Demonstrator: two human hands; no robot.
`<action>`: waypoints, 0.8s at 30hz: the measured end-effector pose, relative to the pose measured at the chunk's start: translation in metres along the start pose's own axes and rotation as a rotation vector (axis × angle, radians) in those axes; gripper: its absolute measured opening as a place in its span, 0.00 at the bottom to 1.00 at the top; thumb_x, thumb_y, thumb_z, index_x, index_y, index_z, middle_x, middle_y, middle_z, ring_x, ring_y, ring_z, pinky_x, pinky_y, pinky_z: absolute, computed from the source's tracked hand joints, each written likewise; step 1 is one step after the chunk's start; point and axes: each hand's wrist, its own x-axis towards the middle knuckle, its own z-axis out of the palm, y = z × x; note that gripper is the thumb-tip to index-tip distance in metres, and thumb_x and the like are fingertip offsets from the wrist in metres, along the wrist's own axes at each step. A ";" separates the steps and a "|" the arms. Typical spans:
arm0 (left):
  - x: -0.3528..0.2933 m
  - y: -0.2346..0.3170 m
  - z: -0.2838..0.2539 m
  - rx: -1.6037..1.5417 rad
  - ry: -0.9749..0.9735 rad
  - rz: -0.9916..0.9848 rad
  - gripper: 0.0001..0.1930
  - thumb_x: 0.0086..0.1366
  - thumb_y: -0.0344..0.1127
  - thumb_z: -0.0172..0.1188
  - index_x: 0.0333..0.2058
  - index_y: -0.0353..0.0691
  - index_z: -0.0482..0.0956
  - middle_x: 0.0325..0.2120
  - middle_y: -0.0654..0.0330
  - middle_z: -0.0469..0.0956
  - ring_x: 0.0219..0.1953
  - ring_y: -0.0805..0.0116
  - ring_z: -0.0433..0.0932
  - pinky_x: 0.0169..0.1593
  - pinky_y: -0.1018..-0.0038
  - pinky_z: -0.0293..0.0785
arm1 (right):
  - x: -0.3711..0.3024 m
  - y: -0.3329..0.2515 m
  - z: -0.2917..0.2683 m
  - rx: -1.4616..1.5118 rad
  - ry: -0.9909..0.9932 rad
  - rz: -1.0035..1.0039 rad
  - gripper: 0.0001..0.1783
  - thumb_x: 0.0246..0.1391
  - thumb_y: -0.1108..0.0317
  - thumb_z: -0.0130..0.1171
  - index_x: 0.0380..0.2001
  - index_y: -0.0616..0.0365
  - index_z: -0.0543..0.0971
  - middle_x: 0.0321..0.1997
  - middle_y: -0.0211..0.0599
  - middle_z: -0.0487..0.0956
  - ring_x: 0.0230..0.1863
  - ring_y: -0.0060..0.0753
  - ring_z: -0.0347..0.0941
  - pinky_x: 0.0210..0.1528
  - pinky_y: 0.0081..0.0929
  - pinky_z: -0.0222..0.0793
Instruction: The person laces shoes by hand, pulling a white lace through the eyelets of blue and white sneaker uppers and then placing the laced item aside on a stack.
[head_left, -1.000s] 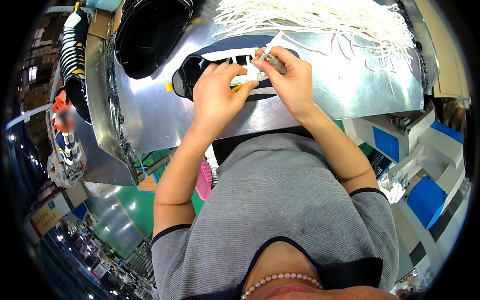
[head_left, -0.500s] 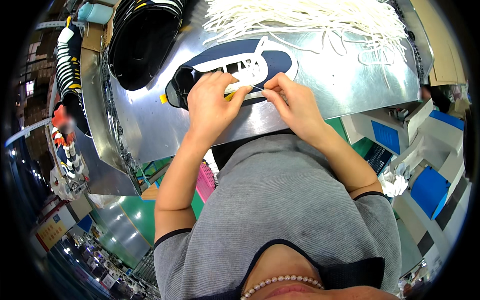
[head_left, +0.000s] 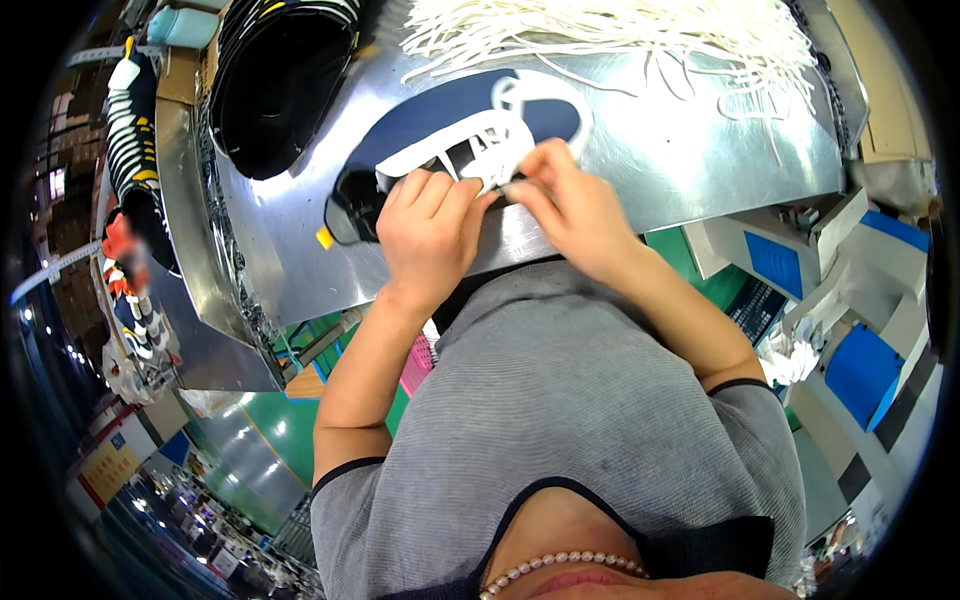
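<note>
A navy sneaker (head_left: 400,125) with a white eyelet panel and dark lining lies on the metal table, its toe to the right and its heel, with a yellow tab, to the left. A white shoelace (head_left: 508,97) crosses the front eyelets and stands up in a loop near the toe. My left hand (head_left: 428,228) is closed on the sneaker's near eyelet edge, fingers curled over it. Close beside it, my right hand (head_left: 578,208) pinches at the same edge by the front eyelets. The shoelace's end is mostly hidden between my fingertips.
Loose white shoelaces (head_left: 620,40) lie heaped along the table's far side. A stack of nested dark shoes (head_left: 275,95) stands at the far left, with another row of shoes (head_left: 135,140) beyond the metal ledge. Open boxes (head_left: 790,255) with blue panels sit right of the table (head_left: 700,180).
The sneaker has tipped and shifted slightly toward the left, showing more of its far side. My right fingers have closed in on the eyelet edge, and the lace loop has moved left.
</note>
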 end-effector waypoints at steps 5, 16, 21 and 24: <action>-0.014 -0.014 -0.010 0.197 0.060 0.067 0.11 0.48 0.35 0.71 0.31 0.42 0.81 0.20 0.67 0.69 0.25 0.68 0.71 0.29 0.71 0.64 | 0.004 -0.010 -0.093 -0.113 0.143 0.119 0.10 0.59 0.73 0.59 0.45 0.58 0.78 0.33 0.33 0.83 0.34 0.29 0.82 0.36 0.26 0.75; -0.014 -0.009 -0.005 0.208 0.129 0.179 0.09 0.48 0.30 0.66 0.31 0.42 0.81 0.19 0.66 0.67 0.25 0.69 0.71 0.29 0.72 0.66 | 0.048 -0.044 -0.024 -0.701 -0.299 -0.402 0.08 0.51 0.68 0.60 0.36 0.55 0.77 0.28 0.35 0.81 0.31 0.43 0.81 0.28 0.39 0.73; -0.014 -0.010 -0.002 0.089 0.061 0.172 0.09 0.48 0.31 0.68 0.31 0.41 0.81 0.20 0.65 0.68 0.26 0.67 0.71 0.29 0.71 0.67 | 0.062 -0.037 -0.024 -0.312 -0.383 -0.135 0.09 0.53 0.62 0.64 0.37 0.49 0.83 0.34 0.36 0.85 0.38 0.44 0.81 0.39 0.43 0.75; -0.013 -0.008 0.001 0.007 0.001 0.165 0.09 0.48 0.31 0.69 0.31 0.41 0.81 0.21 0.64 0.68 0.26 0.66 0.71 0.30 0.71 0.67 | 0.055 -0.029 -0.024 -0.295 -0.419 -0.107 0.11 0.53 0.63 0.63 0.40 0.48 0.84 0.36 0.35 0.85 0.40 0.42 0.82 0.41 0.38 0.75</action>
